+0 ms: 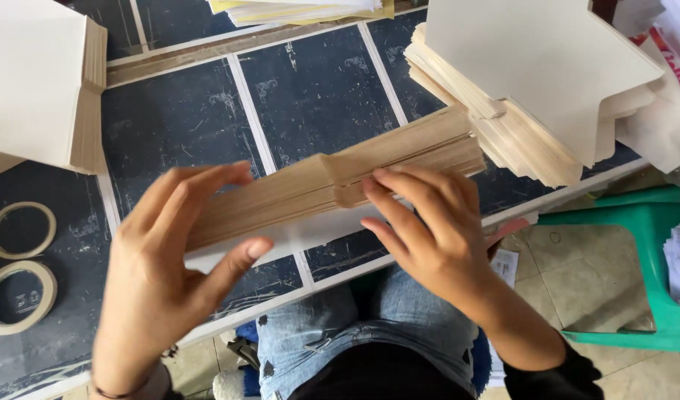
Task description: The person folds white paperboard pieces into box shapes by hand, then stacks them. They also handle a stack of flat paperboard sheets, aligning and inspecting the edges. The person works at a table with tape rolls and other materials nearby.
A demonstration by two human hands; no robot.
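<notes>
Nearest the camera, a lap in blue jeans [369,326] sits under the edge of a dark tiled table [310,89]. Just above it, both hands clasp a thick stack of tan card sheets [332,181] standing on edge and slanting across the table. The left hand [169,252] wraps the stack's left end, fingers over the top and thumb pressed against the white near face. The right hand [429,230] grips the middle, its fingertips laid on the sheet edges. Left of the hands lie two rolls of masking tape [17,267]. Farther back, a squared pile of cream card [40,81] rests at the left, a fanned heap of cut card pieces [532,89] at the right, beside a green plastic stool [636,281].
</notes>
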